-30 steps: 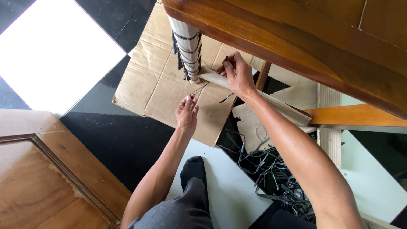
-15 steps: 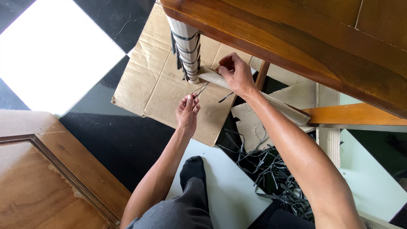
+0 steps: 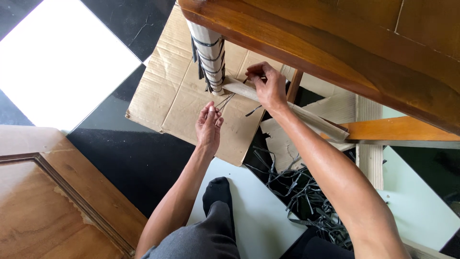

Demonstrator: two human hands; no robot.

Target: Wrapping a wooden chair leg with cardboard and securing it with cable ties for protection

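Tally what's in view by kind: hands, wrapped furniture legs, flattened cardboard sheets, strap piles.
Hands: 2, left hand pinching a thin strap end, right hand on the wrapped crossbar
Wrapped legs: 1
Flattened cardboard sheets: 2
Cut black strap piles: 1
Total: 6

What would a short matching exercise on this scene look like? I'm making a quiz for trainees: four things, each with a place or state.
Things:
1. right hand
2. left hand
3. cut black straps
4. wrapped leg

Places or states:
A. heaped loose on the floor
B. pinching a thin strap end
C. bound round with black straps
D. gripping the paper-wrapped rail

Pairs: 1-D, 2-B, 3-A, 4-C
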